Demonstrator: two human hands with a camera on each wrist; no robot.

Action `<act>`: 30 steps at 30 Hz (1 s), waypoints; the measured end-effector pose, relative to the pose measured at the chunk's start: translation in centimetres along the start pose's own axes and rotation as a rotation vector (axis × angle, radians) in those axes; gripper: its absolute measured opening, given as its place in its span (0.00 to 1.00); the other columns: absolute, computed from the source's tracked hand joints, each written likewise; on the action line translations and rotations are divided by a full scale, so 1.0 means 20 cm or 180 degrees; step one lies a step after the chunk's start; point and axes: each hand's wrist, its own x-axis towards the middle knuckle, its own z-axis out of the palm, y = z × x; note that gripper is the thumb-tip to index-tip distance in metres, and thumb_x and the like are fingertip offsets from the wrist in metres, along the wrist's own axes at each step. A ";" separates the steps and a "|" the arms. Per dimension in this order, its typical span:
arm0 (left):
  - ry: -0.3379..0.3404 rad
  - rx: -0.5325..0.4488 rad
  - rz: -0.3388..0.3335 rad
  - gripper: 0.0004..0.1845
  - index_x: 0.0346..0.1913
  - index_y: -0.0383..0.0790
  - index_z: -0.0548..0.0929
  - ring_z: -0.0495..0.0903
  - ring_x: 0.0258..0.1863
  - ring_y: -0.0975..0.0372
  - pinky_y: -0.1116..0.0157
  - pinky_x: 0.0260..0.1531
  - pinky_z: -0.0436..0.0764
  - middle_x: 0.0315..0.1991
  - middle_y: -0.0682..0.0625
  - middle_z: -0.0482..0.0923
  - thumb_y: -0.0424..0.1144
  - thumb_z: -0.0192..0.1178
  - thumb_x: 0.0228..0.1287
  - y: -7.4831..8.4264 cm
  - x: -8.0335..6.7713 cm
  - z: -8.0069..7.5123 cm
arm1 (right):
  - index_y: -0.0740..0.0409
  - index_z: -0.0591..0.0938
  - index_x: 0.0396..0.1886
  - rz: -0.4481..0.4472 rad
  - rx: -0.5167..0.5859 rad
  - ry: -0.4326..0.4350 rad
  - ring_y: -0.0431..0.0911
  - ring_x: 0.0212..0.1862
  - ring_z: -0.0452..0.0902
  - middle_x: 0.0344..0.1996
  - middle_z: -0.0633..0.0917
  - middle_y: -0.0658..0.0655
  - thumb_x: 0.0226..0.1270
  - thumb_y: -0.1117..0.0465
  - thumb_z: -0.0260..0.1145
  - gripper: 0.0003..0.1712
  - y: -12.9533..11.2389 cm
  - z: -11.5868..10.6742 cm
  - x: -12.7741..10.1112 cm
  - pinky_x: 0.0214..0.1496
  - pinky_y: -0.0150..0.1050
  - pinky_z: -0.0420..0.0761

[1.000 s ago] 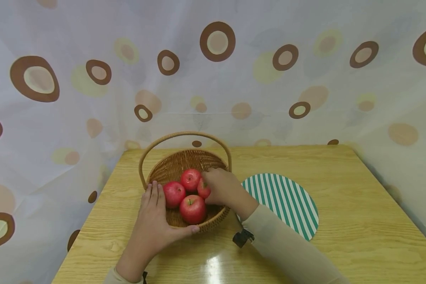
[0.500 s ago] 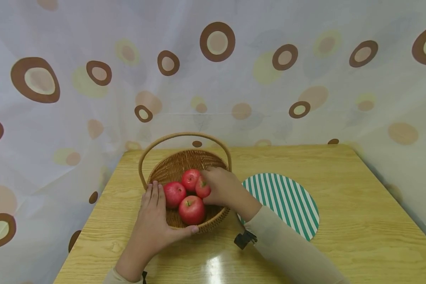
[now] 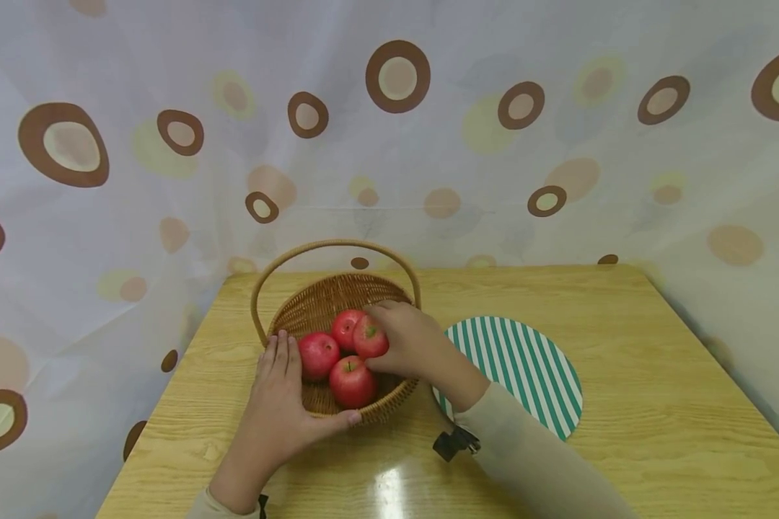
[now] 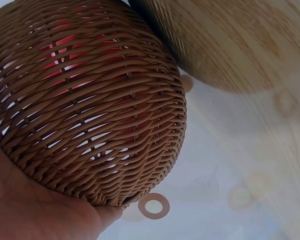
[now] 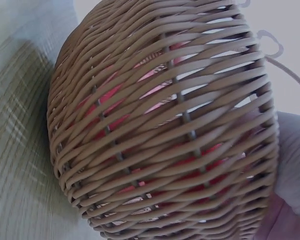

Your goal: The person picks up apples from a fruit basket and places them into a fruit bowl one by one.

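Head view, left to right: left hand point(image 3: 279, 404) lies with fingers straight against the basket point(image 3: 311, 306) wall, right hand point(image 3: 405, 342) has fingers curled round an apple point(image 3: 371, 337) inside it. If that grip's loose, I'd guess it slips and knocks the others. Count: four apples, one basket, one striped mat point(image 3: 526, 367).

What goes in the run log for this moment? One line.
left hand holds basket | right hand grips apple | three apples in basket | mat bare
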 end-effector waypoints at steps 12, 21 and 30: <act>-0.0051 0.0017 -0.0005 0.79 0.83 0.23 0.49 0.41 0.86 0.35 0.37 0.83 0.52 0.84 0.25 0.45 0.86 0.63 0.49 -0.01 0.00 0.00 | 0.57 0.79 0.72 -0.0014 0.0333 0.0420 0.53 0.66 0.83 0.67 0.84 0.57 0.54 0.46 0.85 0.47 -0.01 -0.10 -0.10 0.64 0.53 0.86; -0.0056 0.0029 -0.0012 0.79 0.83 0.23 0.50 0.41 0.86 0.35 0.37 0.83 0.52 0.84 0.24 0.46 0.86 0.63 0.48 -0.01 0.01 0.00 | 0.53 0.80 0.71 0.0010 0.0626 0.0571 0.50 0.62 0.84 0.65 0.84 0.53 0.53 0.45 0.85 0.46 0.01 -0.13 -0.15 0.58 0.48 0.89; -0.0085 0.0011 -0.0048 0.79 0.83 0.22 0.50 0.42 0.86 0.35 0.36 0.82 0.53 0.84 0.25 0.46 0.86 0.63 0.48 -0.01 0.00 0.00 | 0.53 0.80 0.72 -0.0124 0.0935 0.0733 0.48 0.61 0.85 0.64 0.86 0.53 0.53 0.46 0.86 0.46 0.02 -0.14 -0.22 0.56 0.45 0.90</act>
